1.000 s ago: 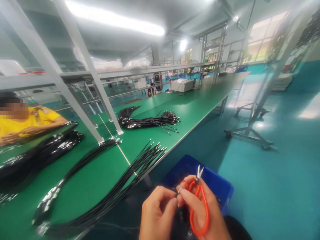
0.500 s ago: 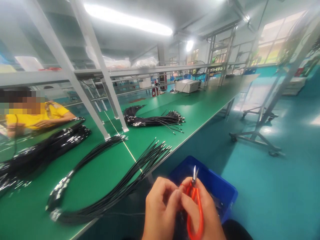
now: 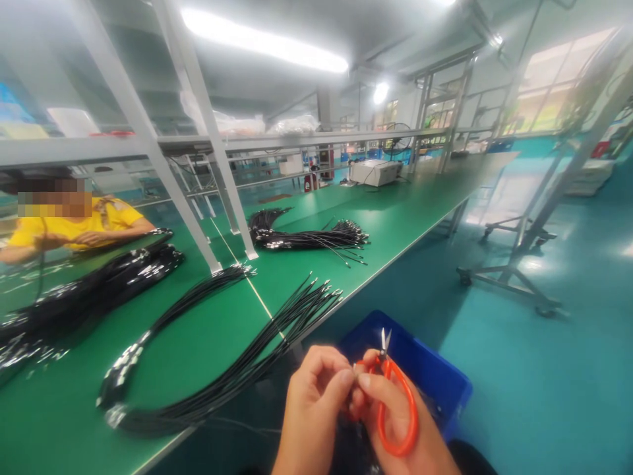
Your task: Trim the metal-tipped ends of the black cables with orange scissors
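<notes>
Scissors (image 3: 411,422) with orange handles hang in my right hand (image 3: 390,402), their short blades pointing up and slightly apart. That hand's thumb and forefinger meet the fingertips of my left hand (image 3: 316,402). My left hand is closed in a pinch on something small, mostly hidden by the fingers. Both hands are held just off the bench edge, over a blue bin (image 3: 445,369). To their left, a curved bundle of black cables (image 3: 208,396) with pale tips lies on the green bench (image 3: 198,343).
A second cable bundle (image 3: 301,239) lies farther back, near the grey shelf posts (image 3: 232,198). More black cables (image 3: 93,290) are heaped at left, before a person in a yellow shirt (image 3: 113,214). A white box (image 3: 376,173) stands farther along. Wheeled stand legs (image 3: 514,280) are at right.
The scissors' handle loop has swung to the right and turned more open to view. My hands stay together, fingertips still meeting. The view has shifted slightly.
</notes>
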`<state>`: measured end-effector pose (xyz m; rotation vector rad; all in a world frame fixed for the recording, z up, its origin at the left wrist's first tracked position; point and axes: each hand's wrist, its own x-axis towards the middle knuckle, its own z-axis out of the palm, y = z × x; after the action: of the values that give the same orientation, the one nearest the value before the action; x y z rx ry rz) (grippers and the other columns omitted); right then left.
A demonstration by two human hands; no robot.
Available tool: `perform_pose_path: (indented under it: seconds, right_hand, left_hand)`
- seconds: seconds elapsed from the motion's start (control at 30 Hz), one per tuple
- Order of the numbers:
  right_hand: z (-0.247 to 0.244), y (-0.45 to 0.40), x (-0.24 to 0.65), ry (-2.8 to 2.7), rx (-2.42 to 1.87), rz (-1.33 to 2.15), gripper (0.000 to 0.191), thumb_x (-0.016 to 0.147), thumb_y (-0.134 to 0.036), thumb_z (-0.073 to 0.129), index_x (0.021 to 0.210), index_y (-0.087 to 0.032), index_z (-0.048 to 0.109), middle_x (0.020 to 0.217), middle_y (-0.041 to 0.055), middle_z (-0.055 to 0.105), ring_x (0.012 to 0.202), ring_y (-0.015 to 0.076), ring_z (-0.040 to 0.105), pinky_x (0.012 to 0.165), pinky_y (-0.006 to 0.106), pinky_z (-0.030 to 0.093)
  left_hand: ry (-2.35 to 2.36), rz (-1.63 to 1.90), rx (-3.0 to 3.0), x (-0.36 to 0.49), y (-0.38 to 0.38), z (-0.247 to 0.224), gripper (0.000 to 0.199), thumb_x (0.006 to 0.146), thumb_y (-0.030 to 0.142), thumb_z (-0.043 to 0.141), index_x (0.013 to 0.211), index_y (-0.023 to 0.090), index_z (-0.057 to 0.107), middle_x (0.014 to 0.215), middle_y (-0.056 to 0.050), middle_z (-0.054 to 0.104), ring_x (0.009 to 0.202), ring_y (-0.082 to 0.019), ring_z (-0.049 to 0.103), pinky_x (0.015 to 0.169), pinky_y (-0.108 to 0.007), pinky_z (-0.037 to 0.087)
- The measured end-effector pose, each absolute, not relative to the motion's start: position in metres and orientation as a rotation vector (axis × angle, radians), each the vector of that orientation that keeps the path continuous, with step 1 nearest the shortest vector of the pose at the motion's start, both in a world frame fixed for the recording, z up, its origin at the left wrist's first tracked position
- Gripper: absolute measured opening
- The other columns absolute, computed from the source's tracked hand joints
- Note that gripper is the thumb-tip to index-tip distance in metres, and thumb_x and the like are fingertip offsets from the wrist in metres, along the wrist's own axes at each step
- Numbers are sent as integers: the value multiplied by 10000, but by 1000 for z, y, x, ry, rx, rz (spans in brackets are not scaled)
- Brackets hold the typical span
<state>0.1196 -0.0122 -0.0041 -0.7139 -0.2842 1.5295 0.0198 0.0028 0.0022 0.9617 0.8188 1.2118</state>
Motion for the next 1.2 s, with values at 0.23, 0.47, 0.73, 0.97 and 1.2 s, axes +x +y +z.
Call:
perform_pose_path:
  seconds: [0.23, 0.47, 0.73, 0.97, 1.2]
  right_hand:
    - [10, -10, 121, -138, -794, 1536, 275, 445, -146, 841, 668, -164, 682, 584, 3, 657, 499, 128, 579, 485, 215, 502]
    - [8, -8, 120, -244, -721, 1573, 198, 582, -178, 807, 734, -183, 679, 580, -9, 641, 520, 124, 569, 522, 216, 493]
    - [12, -9, 121, -450, -801, 1487, 204, 697, -269, 759, 810, -184, 612, 583, -24, 616, 507, 106, 501, 541, 212, 449]
    - [17, -7, 115, -555, -877, 1335, 295, 658, -254, 807, 818, -213, 563, 620, -60, 589, 504, 97, 506, 474, 188, 434]
    - [7, -12, 108, -608, -970, 1115, 289, 656, -322, 807, 764, -228, 557, 542, -77, 559, 441, 98, 499, 422, 192, 418]
  left_hand:
    - [1280, 1391, 1589, 5, 3, 4, 128, 786, 209, 610, 877, 239, 696, 846, -37, 661, 716, -178, 613, 673, -271, 498]
    - [1354, 1398, 1785, -3, 0, 8, 133, 764, 184, 640, 792, 250, 751, 865, -65, 708, 775, -214, 655, 698, -254, 493]
    - [1073, 1151, 1325, 5, -6, -2, 179, 796, 302, 637, 668, 177, 631, 620, -2, 655, 587, -135, 560, 586, -209, 442]
    - [1040, 1178, 1105, 6, -7, -3, 328, 674, 432, 741, 603, 137, 615, 539, 14, 584, 464, -63, 369, 469, -182, 296]
    - [989, 1141, 988, 7, -4, -5, 391, 611, 483, 778, 598, 131, 610, 522, -14, 615, 433, -59, 373, 407, -165, 238]
